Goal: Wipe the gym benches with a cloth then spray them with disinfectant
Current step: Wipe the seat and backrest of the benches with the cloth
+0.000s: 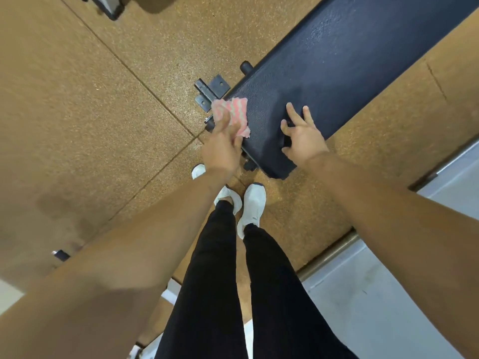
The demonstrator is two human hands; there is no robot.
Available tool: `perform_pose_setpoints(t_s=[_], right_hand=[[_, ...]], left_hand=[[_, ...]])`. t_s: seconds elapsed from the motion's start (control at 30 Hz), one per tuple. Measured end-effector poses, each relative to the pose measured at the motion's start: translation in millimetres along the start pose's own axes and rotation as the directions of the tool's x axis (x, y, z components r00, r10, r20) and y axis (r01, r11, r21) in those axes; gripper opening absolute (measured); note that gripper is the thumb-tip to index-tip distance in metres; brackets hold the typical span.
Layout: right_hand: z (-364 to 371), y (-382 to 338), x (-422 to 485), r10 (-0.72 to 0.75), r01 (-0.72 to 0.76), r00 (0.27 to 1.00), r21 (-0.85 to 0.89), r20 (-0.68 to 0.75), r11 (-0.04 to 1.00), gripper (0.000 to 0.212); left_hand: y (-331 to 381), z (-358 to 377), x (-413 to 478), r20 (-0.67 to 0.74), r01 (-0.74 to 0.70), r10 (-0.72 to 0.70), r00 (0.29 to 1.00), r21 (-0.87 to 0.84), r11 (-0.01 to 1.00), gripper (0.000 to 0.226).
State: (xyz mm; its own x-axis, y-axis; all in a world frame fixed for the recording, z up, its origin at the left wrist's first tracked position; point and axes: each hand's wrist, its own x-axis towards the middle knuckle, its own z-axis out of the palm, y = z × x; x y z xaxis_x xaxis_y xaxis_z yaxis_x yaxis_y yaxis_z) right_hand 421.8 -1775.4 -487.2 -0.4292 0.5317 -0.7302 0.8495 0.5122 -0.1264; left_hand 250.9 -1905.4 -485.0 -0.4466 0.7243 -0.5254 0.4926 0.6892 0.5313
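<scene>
With both arms reaching down from the lower frame, state as follows:
left hand (223,149): frame centre, fingers pinching the cloth at its lower edge, over the near left corner of the counter.
cloth (234,114): pink and white striped, crumpled, lying on the counter's left edge; part of it hangs past the edge over the bracket.
right hand (302,134): just right of centre, fingers spread, palm down on the pad near its close end, gripping nothing.
counter (337,60): dark navy padded gym bench, runs diagonally from centre to upper right; textured surface with a sheen.
bracket (211,90): black metal foot plate of the frame, on the floor just upper left of the cloth.
floor (90,99): tan speckled rubber tiles with dark seams.
legs: black trousers, white shoes (252,206), bottom centre, just short of the counter's end.
spray bottle: cannot tell, none identifiable.
</scene>
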Motion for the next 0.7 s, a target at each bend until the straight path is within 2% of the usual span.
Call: perform_pose_setpoints(t_s=[0.1,0.2,0.33,0.43,0.57,0.63,0.7], right_hand=[[-1.5,-6.3,-5.6,-0.004,0.004,1.000,-0.053,0.016,0.999,0.077],[8.1,-7.6,-22.9,-0.043,0.054,0.994,-0.108,0.098,0.993,0.078],[26.5,-11.3,-68.1,-0.028,-0.018,0.985,0.264,0.170,0.964,0.053],[28.5,-28.1,-115.8,-0.021,-0.116,0.968,0.520,0.250,0.846,0.050],[9.8,-61.4,-165.1,0.000,-0.134,0.983,0.714,0.185,0.687,0.042],[-11.4,-85.2,-183.1,-0.014,-0.107,0.989,0.783,0.146,0.613,0.045],[-38.1,-113.9,-195.9,-0.067,-0.047,0.993,0.851,0.096,0.524,0.058]], left_hand=[[4.3,4.1,-13.4,0.164,-0.027,0.035,0.986,-0.045,0.999,0.032],[10.6,5.0,-30.9,0.275,0.055,-0.007,0.961,-0.166,0.985,0.026],[11.1,-12.1,-64.8,0.340,0.123,-0.006,0.940,-0.324,0.938,0.010],[18.0,-42.9,-93.3,0.301,0.213,-0.082,0.950,-0.433,0.876,0.014],[29.0,-96.3,-131.4,0.283,0.301,-0.159,0.946,-0.584,0.754,0.013],[30.2,-124.0,-148.0,0.294,0.305,-0.135,0.946,-0.671,0.676,0.024],[31.8,-151.8,-161.0,0.316,0.326,-0.127,0.940,-0.724,0.609,0.041]])
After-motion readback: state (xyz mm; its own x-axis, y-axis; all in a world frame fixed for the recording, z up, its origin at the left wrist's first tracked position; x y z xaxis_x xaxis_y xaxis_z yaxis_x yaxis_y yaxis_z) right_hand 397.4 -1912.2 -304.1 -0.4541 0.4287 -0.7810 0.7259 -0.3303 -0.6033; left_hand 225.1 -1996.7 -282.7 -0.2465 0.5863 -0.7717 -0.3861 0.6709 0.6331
